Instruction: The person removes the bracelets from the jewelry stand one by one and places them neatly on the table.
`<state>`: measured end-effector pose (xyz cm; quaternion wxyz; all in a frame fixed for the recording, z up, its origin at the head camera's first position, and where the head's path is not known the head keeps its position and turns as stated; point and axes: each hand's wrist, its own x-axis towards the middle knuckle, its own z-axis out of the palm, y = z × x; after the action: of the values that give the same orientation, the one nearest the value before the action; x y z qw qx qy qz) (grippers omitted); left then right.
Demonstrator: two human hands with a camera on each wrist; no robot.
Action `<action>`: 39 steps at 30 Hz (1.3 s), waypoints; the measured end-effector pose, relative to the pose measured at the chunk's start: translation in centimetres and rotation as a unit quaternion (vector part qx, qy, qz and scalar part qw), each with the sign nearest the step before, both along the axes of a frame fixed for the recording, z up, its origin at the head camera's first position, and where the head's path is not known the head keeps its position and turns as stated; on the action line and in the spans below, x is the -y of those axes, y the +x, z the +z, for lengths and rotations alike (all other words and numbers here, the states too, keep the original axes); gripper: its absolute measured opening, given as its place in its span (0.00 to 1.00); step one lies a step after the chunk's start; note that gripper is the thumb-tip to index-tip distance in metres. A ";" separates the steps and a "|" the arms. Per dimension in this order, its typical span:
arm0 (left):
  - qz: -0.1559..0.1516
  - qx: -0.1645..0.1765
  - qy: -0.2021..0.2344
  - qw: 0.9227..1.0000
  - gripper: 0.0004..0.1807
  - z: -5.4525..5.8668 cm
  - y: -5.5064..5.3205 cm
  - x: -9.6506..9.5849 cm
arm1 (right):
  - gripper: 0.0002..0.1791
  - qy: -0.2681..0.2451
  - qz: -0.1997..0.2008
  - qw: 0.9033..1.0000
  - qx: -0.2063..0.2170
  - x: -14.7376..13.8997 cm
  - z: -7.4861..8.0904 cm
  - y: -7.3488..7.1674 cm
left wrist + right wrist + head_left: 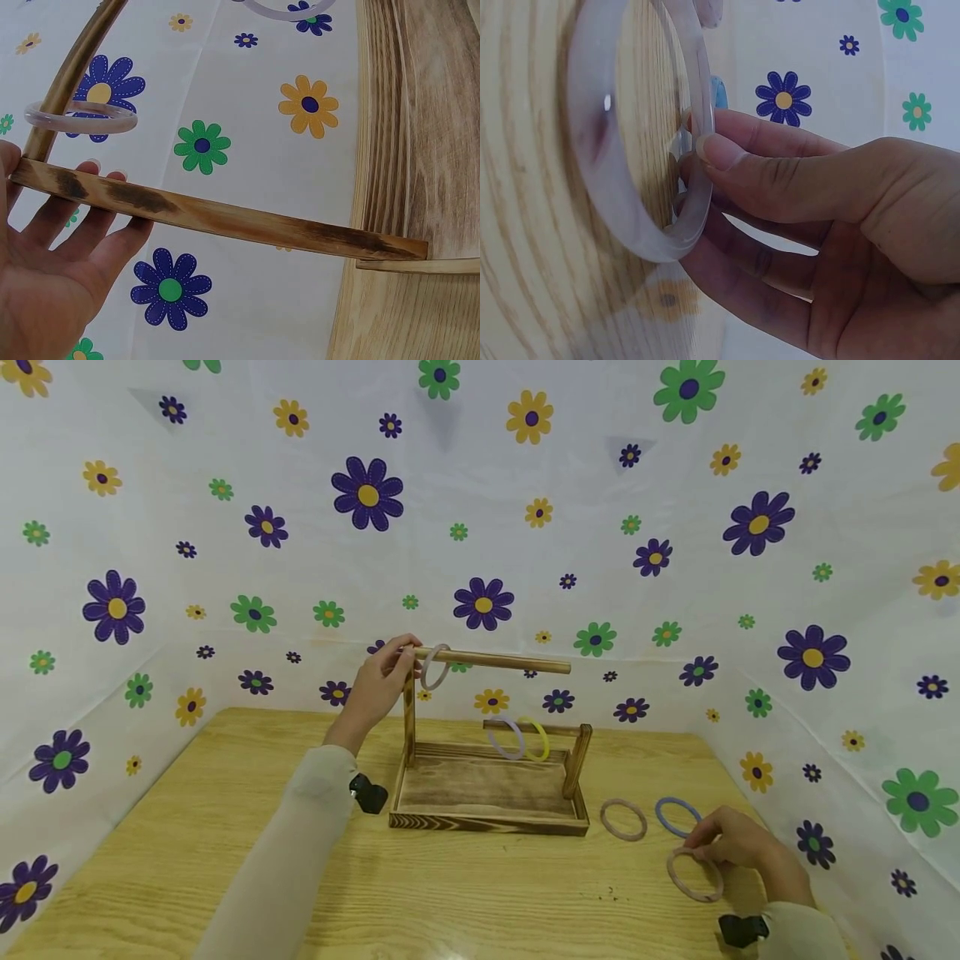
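Note:
My left hand (371, 693) grips the top corner of the wooden stand (409, 718), where the tall post meets the upper bar (510, 661). A pale translucent bangle (94, 126) hangs on that bar, close to the fingers. At the table's right, my right hand (840, 202) pinches another pale bangle (592, 161) with faint purplish streaks, thumb on one face and fingers behind. This bangle is tilted, low over the tabletop; whether its edge touches the wood I cannot tell. A blue bangle (675, 801) and a pinkish-brown bangle (626, 838) lie nearby.
From the stand's shorter lower bar (562, 728) hang a lavender bangle (521, 742) and a yellow bangle (547, 745). The stand's rimmed tray base (487, 822) sits on the wooden table (465, 902). Flower-patterned cloth (480, 552) walls the back and sides.

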<state>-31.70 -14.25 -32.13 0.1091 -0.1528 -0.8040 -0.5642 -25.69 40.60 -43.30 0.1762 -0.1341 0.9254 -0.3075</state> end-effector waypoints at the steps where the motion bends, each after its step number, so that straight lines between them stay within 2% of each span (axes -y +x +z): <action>1: 0.000 0.000 -0.001 1.000 0.20 0.0 0.0 0.0 | 0.06 0.000 0.000 1.000 0.000 0.0 0.0 0.0; 39: 0.003 0.001 -0.002 1.000 0.20 0.0 -0.1 -0.1 | 0.03 0.009 -0.005 1.000 -0.010 0.5 -0.1 -0.1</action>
<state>-31.79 -14.20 -32.12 0.1102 -0.1501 -0.8055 -0.5626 -25.74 40.11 -43.41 0.1669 -0.1305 0.9305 -0.2987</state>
